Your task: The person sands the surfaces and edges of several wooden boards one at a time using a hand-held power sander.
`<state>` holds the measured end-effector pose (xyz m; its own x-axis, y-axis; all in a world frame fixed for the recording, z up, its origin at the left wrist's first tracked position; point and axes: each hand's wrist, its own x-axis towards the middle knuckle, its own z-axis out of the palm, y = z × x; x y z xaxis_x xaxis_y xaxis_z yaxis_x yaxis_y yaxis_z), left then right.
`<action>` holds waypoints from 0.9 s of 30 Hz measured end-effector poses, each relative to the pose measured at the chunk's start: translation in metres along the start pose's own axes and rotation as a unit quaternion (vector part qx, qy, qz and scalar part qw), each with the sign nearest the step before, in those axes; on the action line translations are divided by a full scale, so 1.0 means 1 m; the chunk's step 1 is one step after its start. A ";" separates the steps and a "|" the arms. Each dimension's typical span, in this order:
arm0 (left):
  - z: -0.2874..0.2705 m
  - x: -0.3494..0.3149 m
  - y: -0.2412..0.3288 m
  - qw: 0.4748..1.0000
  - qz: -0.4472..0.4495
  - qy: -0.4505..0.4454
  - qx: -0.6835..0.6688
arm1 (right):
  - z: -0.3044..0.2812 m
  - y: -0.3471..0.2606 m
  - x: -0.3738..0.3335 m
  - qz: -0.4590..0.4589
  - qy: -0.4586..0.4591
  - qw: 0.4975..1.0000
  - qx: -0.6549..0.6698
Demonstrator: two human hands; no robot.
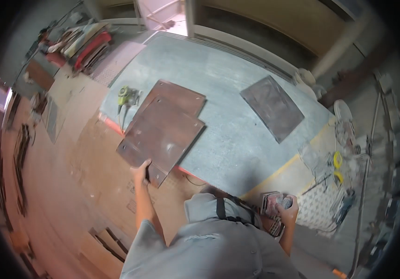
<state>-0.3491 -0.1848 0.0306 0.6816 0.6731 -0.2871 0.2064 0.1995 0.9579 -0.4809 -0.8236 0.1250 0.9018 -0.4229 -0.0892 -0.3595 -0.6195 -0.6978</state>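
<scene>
- Dark reddish-brown, flat rectangular panel point(167, 135) with small holes near its corners: it lies over a second reddish-brown panel point(179, 96) on the wide blue-grey tabletop point(223, 121), its near end jutting past the edge. Whether the strip along that end belongs to it or to another layer, I cannot tell.
- The left grip point(140, 173) is closed on the near edge of this overhang, thumb on top; the fingers beneath are hidden.
- The right grip point(289, 210) is wrapped around a red-and-grey, block-shaped hand tool point(269, 203), probably a sander, held beside the body and well apart from the panels.
- A separate dark grey-brown rectangular panel point(273, 109) lies flat on the right; a yellow-green power tool point(124, 96) sits beyond the stack's left side.
- The step in hand appears to be positioning or steadying the panel, with the tool kept aside.
- The next move probably calls for a firm left hold and a settled, well-supported panel before the tool touches it.
</scene>
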 end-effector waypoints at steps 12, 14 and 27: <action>0.009 -0.022 0.050 0.990 -0.081 -0.043 0.104 | -0.010 0.001 -0.031 -0.015 0.113 0.993 -0.018; 0.050 -0.026 0.041 0.972 -0.031 -0.127 0.197 | -0.019 0.000 -0.034 0.017 0.124 0.992 0.004; 0.260 -0.152 -0.081 0.645 0.432 -0.237 0.585 | -0.003 0.032 -0.026 0.071 0.056 0.989 0.120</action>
<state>-0.2864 -0.4884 -0.0046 0.9775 -0.1749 0.1180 -0.1945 -0.9636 0.1834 -0.5170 -0.8344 0.1073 0.8095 -0.5729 -0.1288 -0.4010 -0.3790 -0.8340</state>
